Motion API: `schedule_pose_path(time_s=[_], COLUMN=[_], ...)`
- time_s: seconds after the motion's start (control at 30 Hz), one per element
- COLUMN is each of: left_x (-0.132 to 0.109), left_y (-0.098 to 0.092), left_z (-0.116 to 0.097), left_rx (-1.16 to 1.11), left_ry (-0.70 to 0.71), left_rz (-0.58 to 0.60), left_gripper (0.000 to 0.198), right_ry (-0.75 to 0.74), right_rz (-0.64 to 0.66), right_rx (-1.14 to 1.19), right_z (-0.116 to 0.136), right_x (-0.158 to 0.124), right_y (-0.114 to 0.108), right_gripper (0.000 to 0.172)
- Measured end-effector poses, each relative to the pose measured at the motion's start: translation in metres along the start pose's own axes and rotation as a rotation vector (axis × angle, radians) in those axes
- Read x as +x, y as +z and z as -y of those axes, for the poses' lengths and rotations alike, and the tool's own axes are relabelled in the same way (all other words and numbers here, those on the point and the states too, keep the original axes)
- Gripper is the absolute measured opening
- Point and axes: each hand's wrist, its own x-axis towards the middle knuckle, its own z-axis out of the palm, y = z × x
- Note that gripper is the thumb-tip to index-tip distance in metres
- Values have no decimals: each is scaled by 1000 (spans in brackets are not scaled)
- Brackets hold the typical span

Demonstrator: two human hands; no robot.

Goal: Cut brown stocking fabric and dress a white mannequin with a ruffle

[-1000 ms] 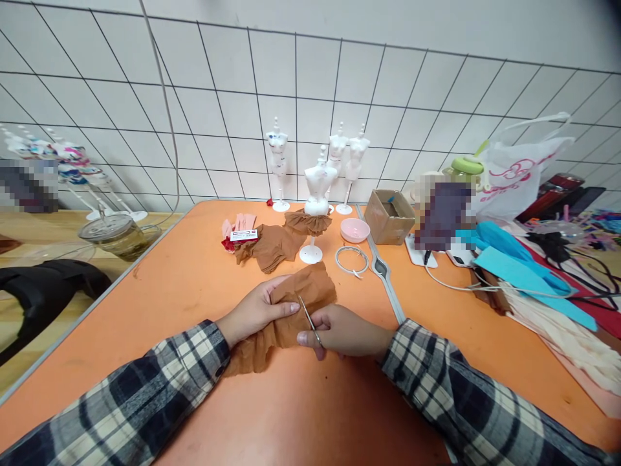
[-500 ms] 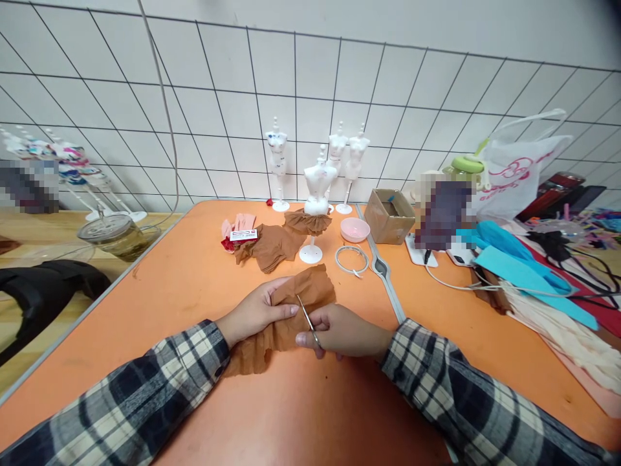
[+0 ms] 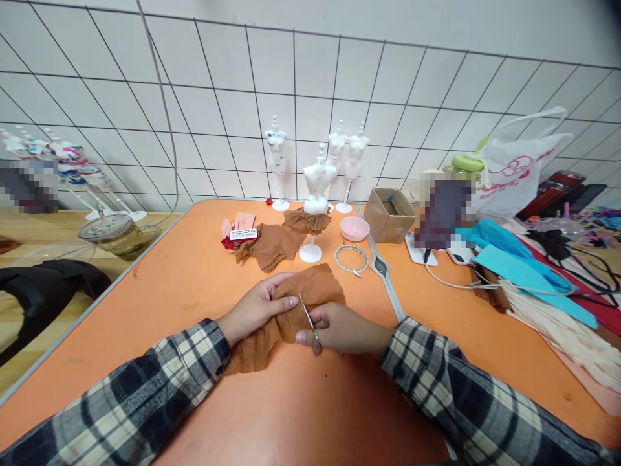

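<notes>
My left hand point(image 3: 262, 304) pinches a sheet of brown crepe paper point(image 3: 313, 285), thumb on top. The sheet spreads to the right above my right hand and hangs down below my left wrist. In my right hand point(image 3: 334, 329) is a small pair of scissors point(image 3: 309, 317), thumb in one handle, the tips pointing up and left over the paper, close to my left thumb. Behind the hands stands a small white dress form point(image 3: 319, 184) with a ruffled brown skirt point(image 3: 308, 221) round its lower part. More brown crepe paper point(image 3: 272, 247) lies beside it on the left.
A pink bowl point(image 3: 354, 228), a ring of wire point(image 3: 352, 259) and a cardboard box point(image 3: 389, 217) stand right of the dress form. A small labelled box point(image 3: 243, 234) lies on pink and red paper at left. Cables, phones and coloured paper strips point(image 3: 533, 285) crowd the right side.
The upper part of the brown paper has shifted slightly to the right and spread out more over my right hand. The scissors and both hands have barely moved.
</notes>
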Motion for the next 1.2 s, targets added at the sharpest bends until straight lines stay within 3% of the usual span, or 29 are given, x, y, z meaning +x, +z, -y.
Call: schedule_pose_path(time_s=[0.3,0.53,0.8,1.03,1.2], left_x=[0,-2,-2,-2,-2], left_y=[2,3,3,1,1], left_z=[-2,-4,-4,-3,-3], left_rx=[-3,-3,18,14,7], left_ry=[-15,-17,-3,-25,-19], left_rz=[-3,41,8,86,8], left_gripper=[56,53,58,53,43], right_ry=[-44,17,-43,-55,-70], right_rz=[-13,-6,-9,-16,-42], right_rx=[5,-8,8,-6,-38], right_z=[-7,-3,-8,-11,-13], right_x=[6,1,6,6,9], right_y=[3,2,4,3,4], right_gripper=[29,32,26,32,33])
